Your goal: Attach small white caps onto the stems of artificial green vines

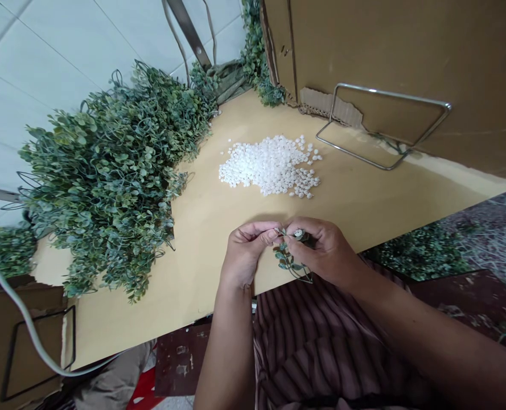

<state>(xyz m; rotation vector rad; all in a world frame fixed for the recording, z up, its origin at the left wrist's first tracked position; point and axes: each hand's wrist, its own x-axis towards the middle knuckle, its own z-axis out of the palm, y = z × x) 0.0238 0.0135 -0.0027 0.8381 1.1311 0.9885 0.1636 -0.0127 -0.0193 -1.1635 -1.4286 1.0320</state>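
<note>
My left hand and my right hand meet over the near edge of the tan table. Both are closed in a pinch on one small artificial green sprig, whose leaves hang down between them. A small white piece sits at my right fingertips, at the top of the sprig. A heap of several small white plastic pieces lies on the table just beyond my hands. A big pile of artificial green foliage covers the table's left side.
A bent metal wire frame leans against brown cardboard at the back right. More greenery lies at the back, and some on the floor to the right. A white cable crosses a cardboard box at the lower left.
</note>
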